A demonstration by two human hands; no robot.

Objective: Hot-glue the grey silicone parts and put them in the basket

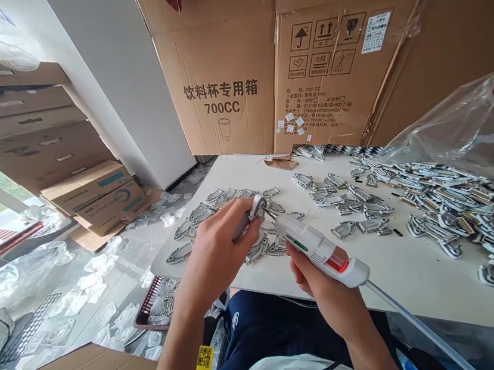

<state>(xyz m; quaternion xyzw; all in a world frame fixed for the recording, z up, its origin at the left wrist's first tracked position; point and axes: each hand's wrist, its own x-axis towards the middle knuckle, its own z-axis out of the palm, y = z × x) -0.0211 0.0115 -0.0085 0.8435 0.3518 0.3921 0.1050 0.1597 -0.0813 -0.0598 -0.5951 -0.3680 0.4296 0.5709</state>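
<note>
The left hand (213, 255) is pinching a small badge (257, 207) between closed fingers (238, 217), while the right hand (322, 302) is gripping a white glue gun (322, 251) just beside it. More badges (343, 197) are lying beyond the fingers on the table (421, 283), and a bigger heap (470, 211) is sitting to their right.
</note>
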